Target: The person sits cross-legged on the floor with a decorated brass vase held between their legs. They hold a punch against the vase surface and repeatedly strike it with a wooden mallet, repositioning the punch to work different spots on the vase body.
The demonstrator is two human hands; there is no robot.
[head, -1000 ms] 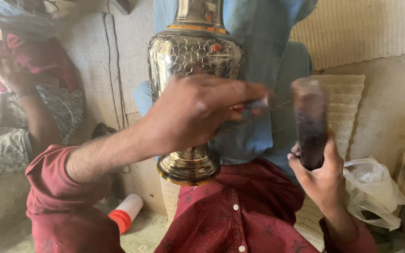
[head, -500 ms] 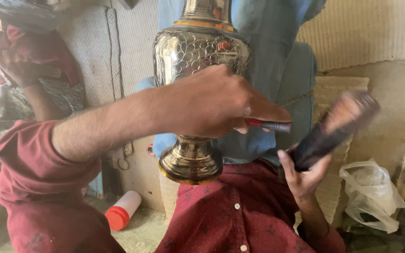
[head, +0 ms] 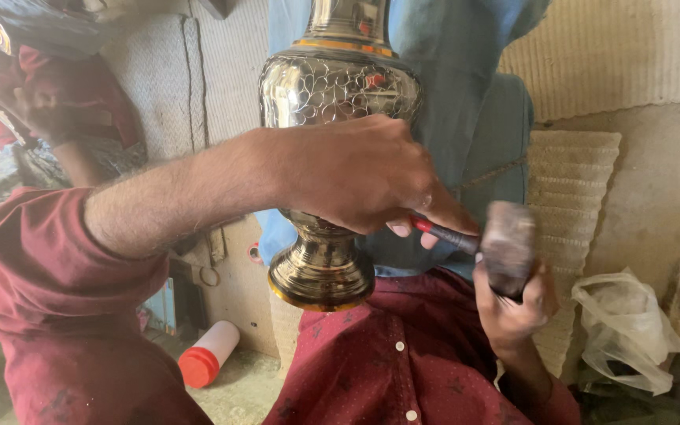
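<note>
- I am looking down past my dark red shirt (head: pixel 403 362), which is filling the bottom of the view.
- My right hand (head: pixel 513 303) is clenching round a dark, blurred block-like tool (head: pixel 507 245), just below and to the right of the vase foot; the blur is hiding what the tool's head is made of.
- My left hand (head: pixel 356 177) is reaching across the front of the vase, its grip pinching a thin tool with a red handle (head: pixel 444 233) whose dark end is pointing towards the block.
- The brass vase (head: pixel 338 86) is standing upright between my arms, its engraved belly behind my left hand and its flared foot (head: pixel 322 277) above my shirt; what is bearing it I cannot tell.
- I am judging the vase to be stiff metal, fairly heavy, and slippery on its polished parts; the narrow stem above the foot looks the surest place to hold, since the thin engraved wall could dent.
- On the floor to the left a white bottle with a red cap (head: pixel 208 354) is lying on its side.
- To the right a crumpled clear plastic bag (head: pixel 623 330) is sitting against the wall.
- At the far left another person's hand (head: pixel 37 110) is working, well apart from mine.
</note>
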